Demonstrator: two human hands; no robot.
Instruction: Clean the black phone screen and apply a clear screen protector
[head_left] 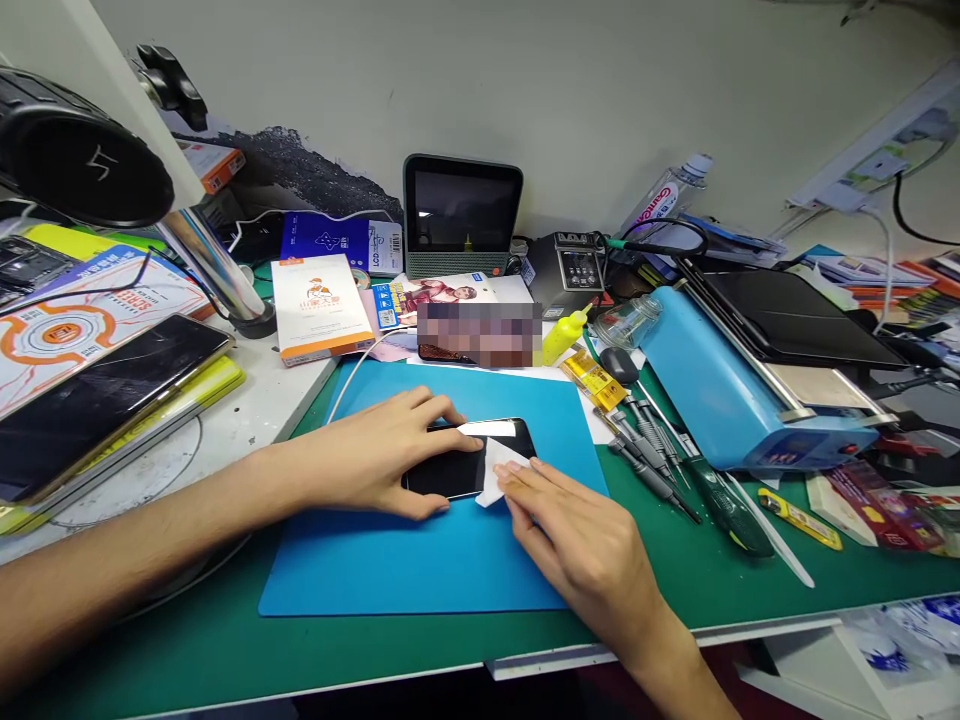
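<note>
Phone (454,472) lies flat, left hand (382,450) clamped across its edges, likely steadying it! Right hand (581,535) pinches white tissue (492,468) against its face.

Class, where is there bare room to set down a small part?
Bare: the blue rectangular mat between the black glass-fronted phone and the mat's near edge; also the green bench top between the person's right hand and the green-and-black-handled tool. Crowded: around the slim grey screwdrivers, and along the back by the upright grey-framed screen.
</note>
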